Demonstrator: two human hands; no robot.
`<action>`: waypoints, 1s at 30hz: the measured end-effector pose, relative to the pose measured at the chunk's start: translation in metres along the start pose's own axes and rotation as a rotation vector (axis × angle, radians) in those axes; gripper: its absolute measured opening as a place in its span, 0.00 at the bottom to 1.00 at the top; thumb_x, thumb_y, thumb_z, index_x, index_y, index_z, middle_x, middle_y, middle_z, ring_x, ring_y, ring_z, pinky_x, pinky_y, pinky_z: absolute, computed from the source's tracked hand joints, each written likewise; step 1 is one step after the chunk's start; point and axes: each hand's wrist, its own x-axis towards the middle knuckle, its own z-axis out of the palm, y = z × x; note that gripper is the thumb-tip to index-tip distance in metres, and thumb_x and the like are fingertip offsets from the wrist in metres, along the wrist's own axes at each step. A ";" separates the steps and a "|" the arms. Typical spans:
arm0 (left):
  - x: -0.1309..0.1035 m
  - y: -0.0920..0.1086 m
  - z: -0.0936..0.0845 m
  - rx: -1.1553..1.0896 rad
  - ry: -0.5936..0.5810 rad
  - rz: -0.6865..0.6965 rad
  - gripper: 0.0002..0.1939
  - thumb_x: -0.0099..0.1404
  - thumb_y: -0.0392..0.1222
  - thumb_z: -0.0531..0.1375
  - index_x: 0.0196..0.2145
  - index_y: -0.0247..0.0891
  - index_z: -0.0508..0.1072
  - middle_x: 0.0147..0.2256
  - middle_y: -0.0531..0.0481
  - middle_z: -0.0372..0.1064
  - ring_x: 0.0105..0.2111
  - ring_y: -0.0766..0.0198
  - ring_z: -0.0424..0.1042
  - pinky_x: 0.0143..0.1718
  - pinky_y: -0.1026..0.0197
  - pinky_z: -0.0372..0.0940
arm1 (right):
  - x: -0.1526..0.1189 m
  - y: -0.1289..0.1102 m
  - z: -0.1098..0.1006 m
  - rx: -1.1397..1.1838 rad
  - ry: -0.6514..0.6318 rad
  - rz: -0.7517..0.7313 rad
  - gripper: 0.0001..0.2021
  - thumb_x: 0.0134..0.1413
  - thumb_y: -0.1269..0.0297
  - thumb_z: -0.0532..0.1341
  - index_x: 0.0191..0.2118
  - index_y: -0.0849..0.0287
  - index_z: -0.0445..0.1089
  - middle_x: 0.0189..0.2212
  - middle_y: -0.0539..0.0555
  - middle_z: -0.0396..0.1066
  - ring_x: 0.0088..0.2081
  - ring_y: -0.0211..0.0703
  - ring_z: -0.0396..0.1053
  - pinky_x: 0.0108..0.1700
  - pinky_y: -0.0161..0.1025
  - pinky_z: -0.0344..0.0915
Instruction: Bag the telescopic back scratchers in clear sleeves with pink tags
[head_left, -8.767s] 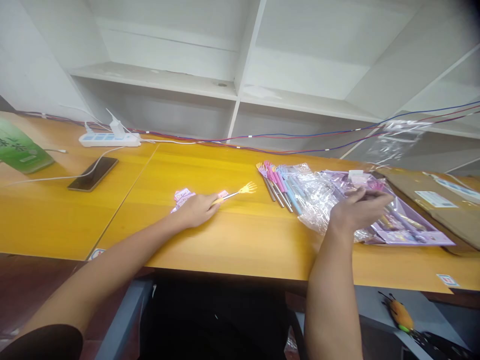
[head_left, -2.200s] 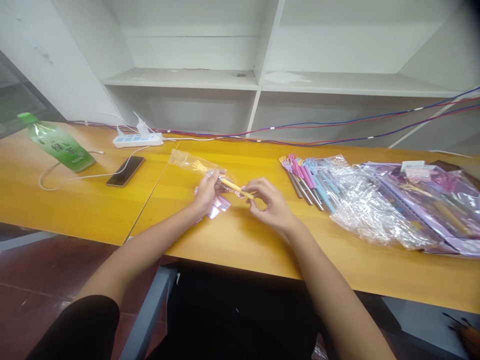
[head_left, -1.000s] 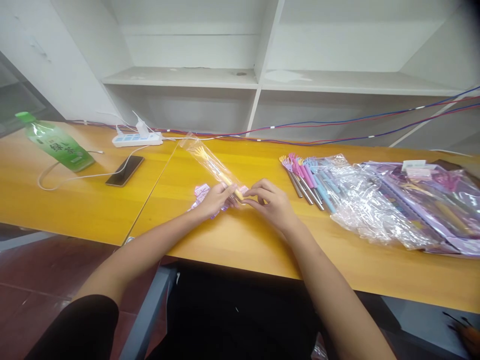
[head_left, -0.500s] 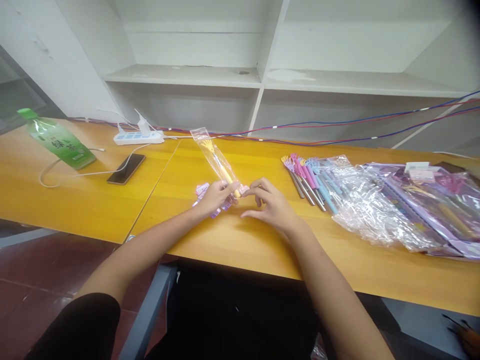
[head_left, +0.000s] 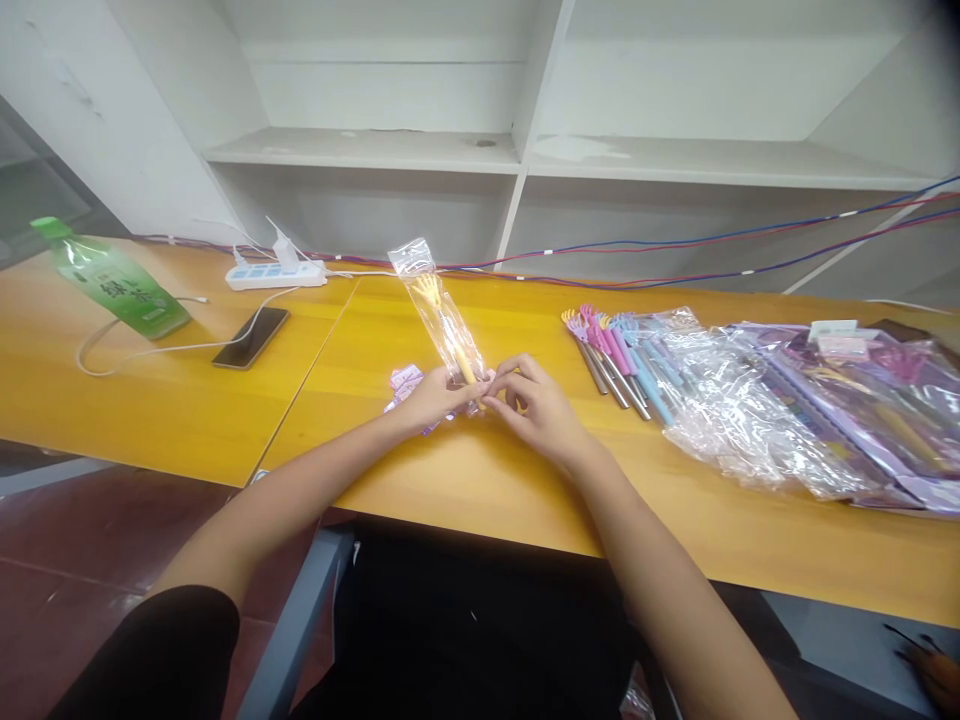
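Observation:
A yellow back scratcher (head_left: 464,357) with a hand-shaped head lies inside a clear plastic bag (head_left: 411,259), slanting up and left above the table. My left hand (head_left: 433,398) grips its handle end through the bag. At that same end, thumb and fingers of my right hand (head_left: 538,408) pinch together at what looks like the bag's lower edge; the exact contact is partly hidden by the fingers. Beneath my left hand lie several small purple-and-pink printed pieces (head_left: 406,379), partly covered.
Several back scratchers (head_left: 616,352) in pink, purple, blue and yellow lie to the right, beside a heap of clear bags (head_left: 739,410) and purple packaging (head_left: 885,400). Leftward are a green bottle (head_left: 120,285), a phone (head_left: 251,338) and a power strip (head_left: 276,274). Cables run along the back.
My right hand's thumb and fingers have closed together at the handle end, where they were apart before. The bagged back scratcher has shifted slightly right and its top has risen.

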 end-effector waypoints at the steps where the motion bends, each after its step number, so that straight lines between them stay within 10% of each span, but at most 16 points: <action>1: -0.001 0.002 0.001 -0.011 -0.009 -0.008 0.28 0.61 0.61 0.74 0.46 0.34 0.80 0.31 0.47 0.78 0.28 0.65 0.74 0.27 0.65 0.61 | 0.000 0.000 0.000 0.007 -0.001 0.013 0.05 0.73 0.60 0.63 0.44 0.54 0.75 0.49 0.57 0.69 0.30 0.37 0.65 0.39 0.44 0.71; 11: 0.006 -0.007 -0.004 -0.038 -0.103 0.073 0.23 0.54 0.47 0.79 0.45 0.38 0.81 0.42 0.44 0.82 0.44 0.57 0.80 0.50 0.56 0.72 | 0.001 0.002 -0.001 0.044 -0.001 0.075 0.07 0.73 0.58 0.63 0.43 0.54 0.72 0.49 0.57 0.70 0.33 0.38 0.68 0.39 0.42 0.71; 24: 0.004 -0.006 -0.005 0.045 -0.109 0.007 0.22 0.54 0.45 0.77 0.43 0.36 0.78 0.30 0.52 0.75 0.29 0.67 0.71 0.35 0.63 0.67 | -0.001 0.010 0.002 0.111 -0.059 0.210 0.16 0.72 0.57 0.63 0.59 0.54 0.69 0.38 0.52 0.76 0.30 0.40 0.69 0.35 0.40 0.68; 30: 0.007 -0.012 -0.009 0.131 -0.091 -0.005 0.20 0.57 0.48 0.75 0.41 0.35 0.77 0.30 0.50 0.75 0.29 0.66 0.73 0.31 0.64 0.65 | 0.001 0.008 -0.002 0.078 -0.086 0.261 0.11 0.72 0.53 0.62 0.45 0.55 0.72 0.33 0.51 0.76 0.32 0.42 0.70 0.35 0.40 0.65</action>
